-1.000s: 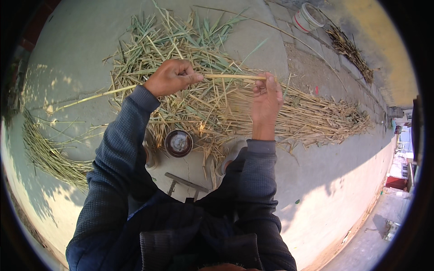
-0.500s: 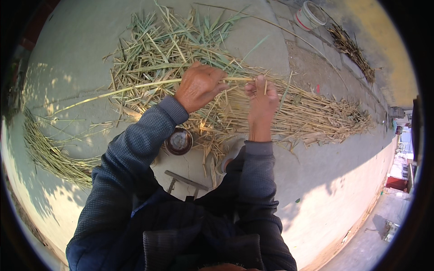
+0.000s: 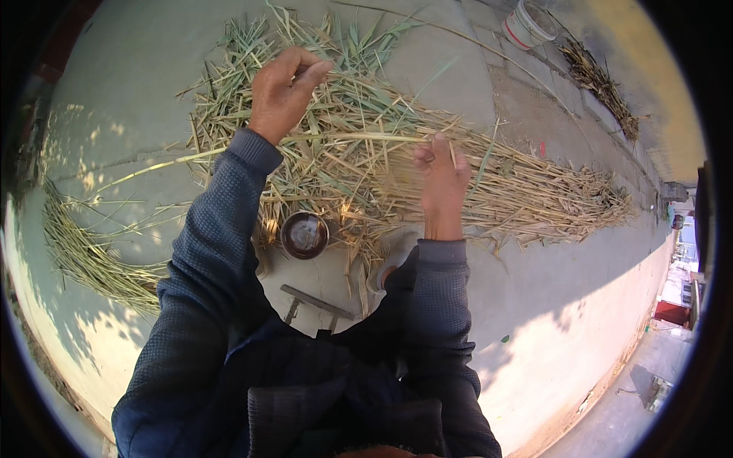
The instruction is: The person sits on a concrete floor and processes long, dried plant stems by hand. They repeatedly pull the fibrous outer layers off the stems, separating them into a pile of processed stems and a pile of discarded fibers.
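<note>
My right hand (image 3: 444,183) is closed, pinching one end of a long pale reed stalk (image 3: 351,137) between thumb and fingers. The stalk runs leftward across the litter, passes by my left forearm and reaches out over the concrete. Above it, over the far part of the heap, my left hand (image 3: 284,91) is raised off the stalk with thumb and forefinger pressed together; I cannot make out what is in that pinch. Below both hands spreads a heap of dry leaves and stripped sheaths (image 3: 244,99). Cut stalks (image 3: 550,191) lie bundled to the right of my right hand.
A brown bowl (image 3: 305,235) stands on the ground between my arms, close to a metal bar (image 3: 317,301). More thin green stalks (image 3: 84,256) lie at the left. Far right are a white bucket (image 3: 528,25) and a dark bundle of sticks (image 3: 599,84).
My left hand has let go of the stalk and moved up and left, away from it. My right hand keeps its hold in nearly the same place.
</note>
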`<state>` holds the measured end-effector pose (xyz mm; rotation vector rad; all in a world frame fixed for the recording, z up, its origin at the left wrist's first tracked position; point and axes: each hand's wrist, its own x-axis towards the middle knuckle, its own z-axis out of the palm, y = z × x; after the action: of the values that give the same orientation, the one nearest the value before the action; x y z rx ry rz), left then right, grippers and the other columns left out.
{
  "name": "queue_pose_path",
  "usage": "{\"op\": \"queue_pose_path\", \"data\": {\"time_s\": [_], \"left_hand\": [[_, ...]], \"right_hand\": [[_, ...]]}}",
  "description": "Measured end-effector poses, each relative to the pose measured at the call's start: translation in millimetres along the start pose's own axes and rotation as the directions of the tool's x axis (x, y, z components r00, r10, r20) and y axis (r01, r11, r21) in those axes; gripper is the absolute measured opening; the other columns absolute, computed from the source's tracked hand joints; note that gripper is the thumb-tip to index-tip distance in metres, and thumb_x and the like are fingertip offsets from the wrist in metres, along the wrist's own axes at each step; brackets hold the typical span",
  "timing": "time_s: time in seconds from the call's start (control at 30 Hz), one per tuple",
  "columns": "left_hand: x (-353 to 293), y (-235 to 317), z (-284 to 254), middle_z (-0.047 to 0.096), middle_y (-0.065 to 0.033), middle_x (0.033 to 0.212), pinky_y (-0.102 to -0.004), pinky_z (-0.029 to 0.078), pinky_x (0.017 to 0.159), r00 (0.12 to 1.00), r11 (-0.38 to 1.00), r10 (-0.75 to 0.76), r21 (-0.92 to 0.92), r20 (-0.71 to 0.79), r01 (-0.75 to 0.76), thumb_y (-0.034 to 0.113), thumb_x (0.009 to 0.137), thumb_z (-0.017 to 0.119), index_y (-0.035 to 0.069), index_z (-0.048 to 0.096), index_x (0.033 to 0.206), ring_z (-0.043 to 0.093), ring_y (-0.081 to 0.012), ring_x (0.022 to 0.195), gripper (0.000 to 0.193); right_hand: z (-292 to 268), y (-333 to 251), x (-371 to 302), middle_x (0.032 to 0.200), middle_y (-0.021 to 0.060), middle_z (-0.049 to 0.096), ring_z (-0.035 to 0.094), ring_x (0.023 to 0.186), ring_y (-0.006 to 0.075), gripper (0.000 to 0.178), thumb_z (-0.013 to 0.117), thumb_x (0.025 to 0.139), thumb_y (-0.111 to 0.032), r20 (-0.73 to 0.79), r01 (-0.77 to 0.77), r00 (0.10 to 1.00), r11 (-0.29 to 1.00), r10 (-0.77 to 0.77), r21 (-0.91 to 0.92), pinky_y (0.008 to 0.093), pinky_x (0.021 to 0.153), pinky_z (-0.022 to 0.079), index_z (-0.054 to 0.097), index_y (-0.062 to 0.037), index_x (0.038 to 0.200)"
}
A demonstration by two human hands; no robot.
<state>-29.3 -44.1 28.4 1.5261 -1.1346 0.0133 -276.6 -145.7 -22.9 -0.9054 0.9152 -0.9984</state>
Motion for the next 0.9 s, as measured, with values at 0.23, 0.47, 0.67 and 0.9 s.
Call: {"op": "queue_pose_path", "data": {"time_s": [0.23,0.47,0.67,0.9], "left_hand": [[-42,-3,7,0.069,-0.0109,0.079,-0.0378,0.050,0.062,0.810,0.987,-0.027,0.143,0.586,-0.070,0.032,0.090,0.076,0.000,0.071,0.096,0.065,-0.0221,0.067,0.032],[-63,1,30,0.068,-0.0070,0.073,-0.0315,0.050,0.060,0.868,0.964,-0.202,-0.061,0.454,0.257,0.019,0.088,0.079,0.002,0.072,0.090,0.064,-0.0139,0.065,0.019],[-67,-3,31,0.072,-0.0049,0.079,-0.0281,0.054,0.064,0.775,0.771,-0.412,-0.269,0.478,0.576,0.019,0.091,0.078,0.000,0.071,0.087,0.065,-0.0113,0.068,0.020],[-27,-31,-13,0.071,-0.0027,0.081,-0.0238,0.054,0.072,0.825,0.715,-0.496,-0.410,0.272,0.566,0.020,0.096,0.074,0.002,0.067,0.095,0.065,-0.0091,0.073,0.019]], "right_hand": [[4,1,9,0.083,0.0101,0.071,0.070,0.074,0.0181,0.030,0.076,0.094,-0.028,0.096,0.047,0.994,0.998,-0.049,0.029,0.0286,0.064,0.056,0.063,-0.0027,0.101],[13,-5,7,0.088,0.0097,0.071,0.070,0.075,0.0170,0.027,0.075,0.095,-0.021,0.100,0.072,0.992,0.997,-0.074,0.030,0.0273,0.066,0.057,0.063,-0.0004,0.108],[15,-2,9,0.090,0.0097,0.071,0.071,0.075,0.0170,0.025,0.074,0.096,-0.018,0.141,0.069,0.988,0.998,-0.068,-0.002,0.0272,0.066,0.058,0.063,0.0007,0.108],[5,-1,14,0.096,0.0119,0.073,0.070,0.077,0.0163,0.023,0.072,0.097,-0.016,0.171,0.094,0.981,0.995,-0.087,-0.030,0.0271,0.069,0.057,0.064,0.0009,0.109]]}}
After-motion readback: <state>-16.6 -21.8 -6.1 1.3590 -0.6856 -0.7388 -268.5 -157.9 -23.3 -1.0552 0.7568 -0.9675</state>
